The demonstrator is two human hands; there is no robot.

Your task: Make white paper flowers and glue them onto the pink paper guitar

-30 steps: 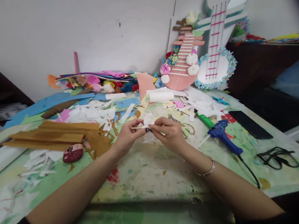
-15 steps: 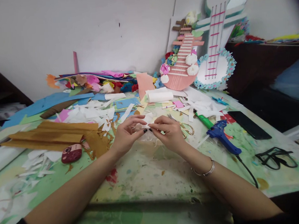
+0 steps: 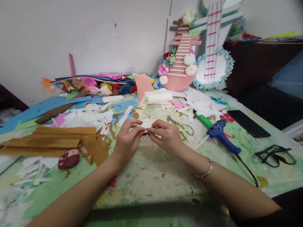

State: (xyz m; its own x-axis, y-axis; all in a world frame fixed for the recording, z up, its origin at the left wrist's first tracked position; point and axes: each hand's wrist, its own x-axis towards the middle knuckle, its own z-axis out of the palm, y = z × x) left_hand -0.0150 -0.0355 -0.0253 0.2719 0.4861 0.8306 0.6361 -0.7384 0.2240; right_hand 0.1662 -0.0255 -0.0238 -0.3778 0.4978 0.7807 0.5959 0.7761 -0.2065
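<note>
Over the middle of the table, my left hand (image 3: 127,140) and my right hand (image 3: 166,136) meet at their fingertips. Both are closed in a pinch on a small piece of white paper (image 3: 146,122), most of it hidden by the fingers. Just right of my right hand lie scissors (image 3: 177,122) with gold handles. White paper scraps (image 3: 88,116) are heaped beyond my left hand, and a white paper roll (image 3: 159,98) rests behind both hands.
Brown crepe paper (image 3: 46,140) and a maroon case (image 3: 68,159) lie left. On the right are a blue glue gun (image 3: 223,136), a green tube (image 3: 204,120), a black phone (image 3: 249,123) and glasses (image 3: 275,156). Paper instruments (image 3: 181,78) lean on the wall.
The whole view has shifted slightly, so the table's things sit further left. My fingertips stay together on the white paper, and more of the scissors shows beside my right hand.
</note>
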